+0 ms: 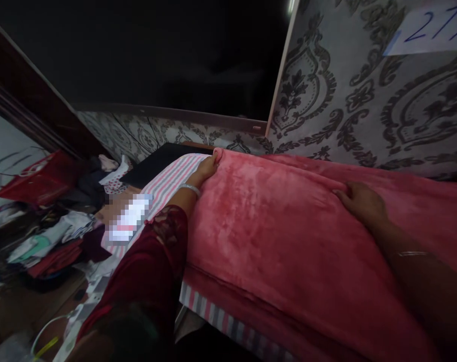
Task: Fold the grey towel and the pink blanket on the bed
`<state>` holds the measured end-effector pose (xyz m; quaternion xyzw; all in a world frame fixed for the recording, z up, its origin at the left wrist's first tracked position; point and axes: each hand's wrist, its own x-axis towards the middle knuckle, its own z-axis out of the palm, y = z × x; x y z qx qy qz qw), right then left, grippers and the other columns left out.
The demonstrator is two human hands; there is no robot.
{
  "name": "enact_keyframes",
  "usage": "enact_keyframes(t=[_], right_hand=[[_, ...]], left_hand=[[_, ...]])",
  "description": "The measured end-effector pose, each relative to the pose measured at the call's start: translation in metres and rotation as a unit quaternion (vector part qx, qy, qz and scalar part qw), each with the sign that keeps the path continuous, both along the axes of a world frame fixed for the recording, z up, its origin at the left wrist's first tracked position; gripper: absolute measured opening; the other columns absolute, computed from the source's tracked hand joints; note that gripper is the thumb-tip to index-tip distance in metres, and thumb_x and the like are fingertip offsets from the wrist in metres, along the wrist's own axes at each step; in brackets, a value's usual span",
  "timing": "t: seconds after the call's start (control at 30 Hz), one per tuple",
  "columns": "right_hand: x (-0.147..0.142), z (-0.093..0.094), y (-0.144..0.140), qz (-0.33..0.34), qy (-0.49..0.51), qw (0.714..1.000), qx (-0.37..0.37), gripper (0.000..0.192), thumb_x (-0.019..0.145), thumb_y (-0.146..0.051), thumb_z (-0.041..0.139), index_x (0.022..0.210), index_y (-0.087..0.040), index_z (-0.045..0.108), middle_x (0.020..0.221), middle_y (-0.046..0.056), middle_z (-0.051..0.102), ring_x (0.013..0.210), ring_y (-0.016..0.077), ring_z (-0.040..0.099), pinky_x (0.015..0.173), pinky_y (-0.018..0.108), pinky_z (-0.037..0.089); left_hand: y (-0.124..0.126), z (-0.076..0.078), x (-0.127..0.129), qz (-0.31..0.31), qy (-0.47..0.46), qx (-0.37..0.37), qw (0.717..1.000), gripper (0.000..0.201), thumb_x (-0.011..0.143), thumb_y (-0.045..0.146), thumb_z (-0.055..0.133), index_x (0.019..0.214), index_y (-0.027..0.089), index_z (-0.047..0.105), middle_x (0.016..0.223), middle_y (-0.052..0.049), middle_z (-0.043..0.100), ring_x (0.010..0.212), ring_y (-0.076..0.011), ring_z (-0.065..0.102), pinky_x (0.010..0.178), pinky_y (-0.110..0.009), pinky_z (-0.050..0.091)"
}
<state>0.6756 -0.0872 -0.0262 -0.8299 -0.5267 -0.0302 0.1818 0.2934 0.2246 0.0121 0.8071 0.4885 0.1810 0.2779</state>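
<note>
soft pink plush fleece blanket [288, 241] lies spread over a bed, covering most of a pink, white and grey striped bedsheet [171, 183] that shows along the blanket's left edge and under its near edge. left hand [207, 168] sits at the blanket's far left corner, fingers curled and pinching the blanket's edge there; silver bangle on that wrist, dark red patterned sleeve [153, 266] behind it. right hand [362, 201] rests on the blanket's far edge, fingers bent and pressing a fold of the fleece, thumb side hidden so cannot tell if it really grips; thin bangle on that forearm. grey damask patterned wallpaper [364, 100] rises just beyond the blanket, with a white paper sheet with blue handwritten numbers [432, 30] stuck high on it. large dark panel with pale frame [156, 55] hangs beyond the blanket's left corner. messy pile of mixed clothes [51, 236] lies on the floor well left of the blanket, a red bag [39, 178] beside it.
</note>
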Motion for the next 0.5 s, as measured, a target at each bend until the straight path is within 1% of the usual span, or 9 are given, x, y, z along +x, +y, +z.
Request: enact_keyframes(t=[0.03, 0.07, 0.13, 0.2, 0.27, 0.33, 0.4, 0.47, 0.5], right_hand=[[0.002, -0.002, 0.0, -0.009, -0.001, 1.0, -0.01, 0.051, 0.094, -0.066, 0.033, 0.097, -0.025, 0.062, 0.095, 0.017, 0.066, 0.083, 0.029, 0.058, 0.068, 0.041, 0.044], [0.003, -0.003, -0.001, -0.001, -0.004, 1.0, -0.016, 0.054, 0.094, -0.066, 0.031, 0.103, -0.024, 0.063, 0.099, 0.018, 0.066, 0.087, 0.0308, 0.06, 0.071, 0.043, 0.046], [0.002, 0.001, -0.001, 0.016, -0.02, 1.0, -0.017, 0.064, 0.095, -0.067, 0.024, 0.115, -0.02, 0.063, 0.108, 0.022, 0.065, 0.098, 0.0368, 0.06, 0.078, 0.051, 0.049], [-0.007, 0.005, -0.004, 0.035, -0.05, 0.998, 0.0, 0.073, 0.095, -0.067, 0.018, 0.128, -0.017, 0.06, 0.12, 0.026, 0.062, 0.111, 0.0453, 0.057, 0.086, 0.063, 0.047], [-0.026, 0.008, -0.015, 0.081, -0.068, 0.994, 0.033, 0.075, 0.095, -0.066, 0.018, 0.138, -0.016, 0.055, 0.133, 0.025, 0.058, 0.124, 0.0504, 0.05, 0.096, 0.072, 0.041], [-0.055, 0.006, -0.039, 0.159, -0.059, 0.984, 0.055, 0.068, 0.096, -0.062, 0.024, 0.142, -0.02, 0.053, 0.141, 0.021, 0.055, 0.132, 0.0482, 0.046, 0.106, 0.069, 0.038], [-0.088, 0.001, -0.076, 0.235, -0.036, 0.97, 0.051, 0.058, 0.097, -0.056, 0.032, 0.141, -0.025, 0.055, 0.145, 0.015, 0.054, 0.134, 0.0429, 0.049, 0.112, 0.062, 0.039], [-0.118, -0.006, -0.121, 0.277, -0.019, 0.96, 0.028, 0.053, 0.097, -0.053, 0.039, 0.143, -0.031, 0.054, 0.15, 0.008, 0.052, 0.134, 0.0386, 0.051, 0.112, 0.061, 0.041], [-0.13, -0.009, -0.144, 0.282, -0.01, 0.959, 0.01, 0.052, 0.097, -0.052, 0.042, 0.144, -0.034, 0.053, 0.151, 0.004, 0.051, 0.134, 0.0364, 0.051, 0.112, 0.059, 0.042]], left_hand=[[0.001, 0.002, -0.003, -0.003, -0.004, -0.007, 1.0, 0.069, 0.082, 0.024, 0.067, 0.148, 0.018, 0.05, 0.141, -0.013, 0.062, 0.132, -0.0318, 0.054, 0.11, -0.036, 0.038], [0.003, 0.005, -0.007, -0.006, -0.008, -0.017, 1.0, 0.068, 0.081, 0.025, 0.068, 0.147, 0.019, 0.051, 0.139, -0.012, 0.063, 0.129, -0.0294, 0.057, 0.107, -0.033, 0.041], [0.004, 0.014, -0.02, -0.005, -0.01, -0.044, 0.999, 0.067, 0.081, 0.029, 0.069, 0.146, 0.018, 0.053, 0.133, -0.011, 0.067, 0.118, -0.0263, 0.063, 0.098, -0.031, 0.048], [0.001, 0.021, -0.036, 0.007, -0.005, -0.073, 0.997, 0.066, 0.082, 0.033, 0.069, 0.144, 0.015, 0.054, 0.123, -0.012, 0.071, 0.105, -0.0252, 0.067, 0.087, -0.031, 0.052], [-0.01, 0.026, -0.055, 0.02, 0.0, -0.11, 0.994, 0.064, 0.082, 0.036, 0.069, 0.141, 0.015, 0.057, 0.117, -0.012, 0.072, 0.096, -0.0247, 0.069, 0.078, -0.03, 0.054], [-0.028, 0.027, -0.077, 0.028, -0.004, -0.154, 0.988, 0.061, 0.081, 0.038, 0.07, 0.137, 0.015, 0.06, 0.116, -0.011, 0.072, 0.094, -0.0247, 0.07, 0.074, -0.03, 0.054], [-0.052, 0.026, -0.1, 0.039, -0.009, -0.19, 0.981, 0.061, 0.079, 0.041, 0.072, 0.134, 0.016, 0.062, 0.118, -0.011, 0.072, 0.098, -0.0259, 0.07, 0.075, -0.03, 0.054], [-0.079, 0.025, -0.125, 0.059, -0.004, -0.19, 0.98, 0.063, 0.076, 0.045, 0.075, 0.132, 0.018, 0.064, 0.121, -0.01, 0.071, 0.105, -0.0277, 0.068, 0.08, -0.031, 0.054], [-0.092, 0.024, -0.137, 0.072, 0.005, -0.177, 0.981, 0.063, 0.074, 0.048, 0.076, 0.129, 0.02, 0.066, 0.122, -0.01, 0.071, 0.108, -0.0286, 0.067, 0.084, -0.031, 0.054]])
